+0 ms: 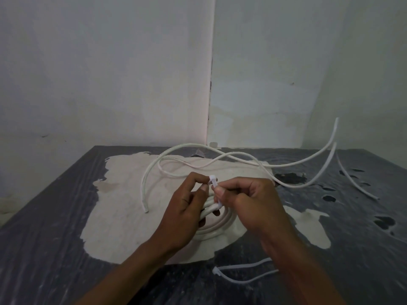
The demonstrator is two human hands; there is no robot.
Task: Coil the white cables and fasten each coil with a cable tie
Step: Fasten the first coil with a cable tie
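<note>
A coil of white cable [217, 225] lies on the worn table [55, 216], partly under both hands. A white cable tie [214, 188] wraps round the coil's upper part. My left hand [187, 208] pinches the tie's head between thumb and forefinger. My right hand [248, 199] pinches the tie's strap just below the head. Loose white cables [198, 159] curve across the far side of the table, one end [146, 209] resting left of the coil.
Two spare cable ties [240, 274] lie near the front edge, partly under my right forearm. Another loose cable [352, 183] runs off at the right. The table stands in a wall corner [210, 106]; its dark covering is peeled in patches.
</note>
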